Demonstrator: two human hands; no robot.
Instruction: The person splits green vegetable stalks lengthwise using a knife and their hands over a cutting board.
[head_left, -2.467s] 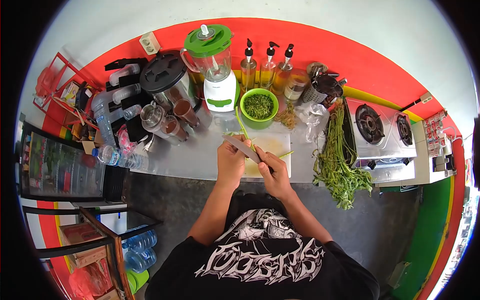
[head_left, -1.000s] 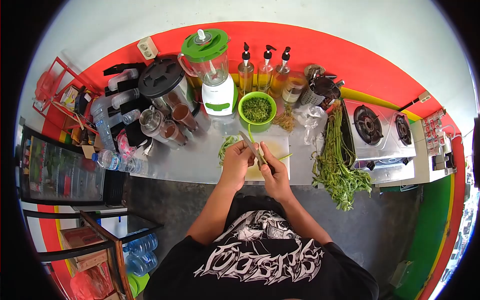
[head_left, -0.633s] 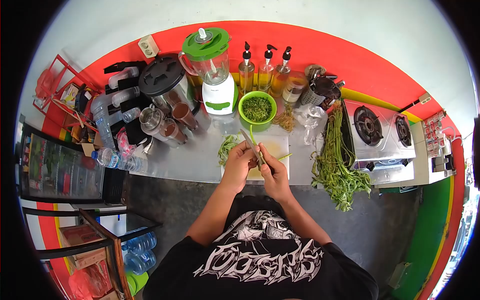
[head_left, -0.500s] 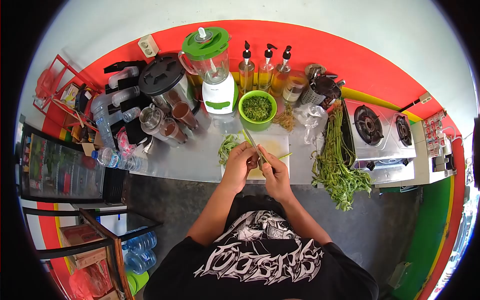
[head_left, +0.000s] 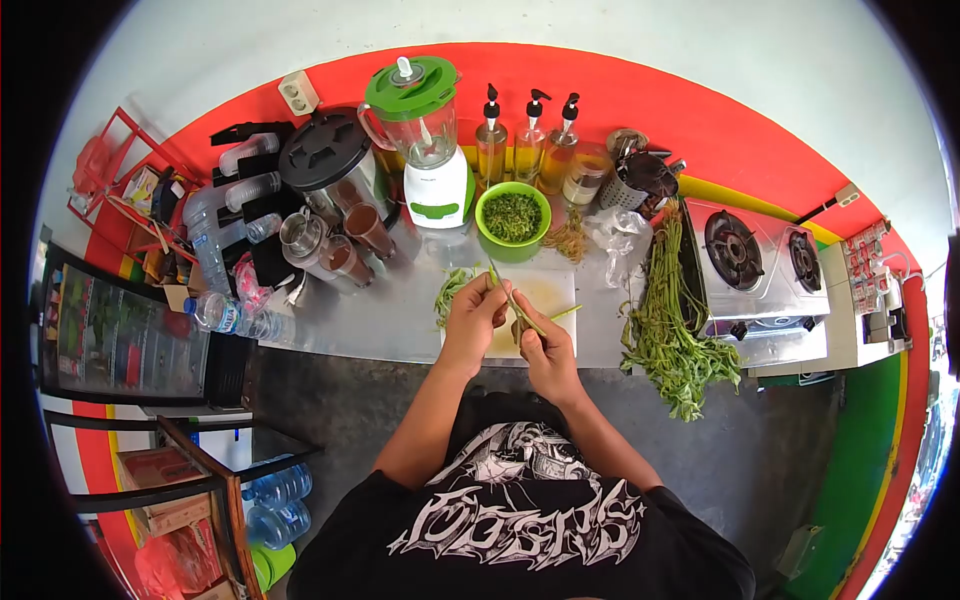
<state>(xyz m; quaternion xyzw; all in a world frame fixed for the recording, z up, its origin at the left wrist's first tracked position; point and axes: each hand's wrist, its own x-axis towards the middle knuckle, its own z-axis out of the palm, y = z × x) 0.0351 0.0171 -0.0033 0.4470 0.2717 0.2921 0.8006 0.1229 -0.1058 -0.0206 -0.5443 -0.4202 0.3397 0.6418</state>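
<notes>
My left hand is closed, pinching a thin green stem that slants down toward the right hand. In my right hand is a knife, mostly hidden by the fingers, with the stem running close to it. Both hands are close together over the front of a white cutting board. Picked green leaves lie at the board's left side. Another piece of green stem shows just right of my right hand. Behind the board stands a green bowl filled with chopped greens.
A big bunch of leafy stems hangs over the counter's front edge, left of the gas stove. At the back stand a blender, several pump bottles and a clear plastic bag. Water bottles lie on the left.
The knife blade, earlier seen pointing up and away between the hands, is now mostly hidden. The green stem now shows plainly between the hands. My left hand has shifted slightly left.
</notes>
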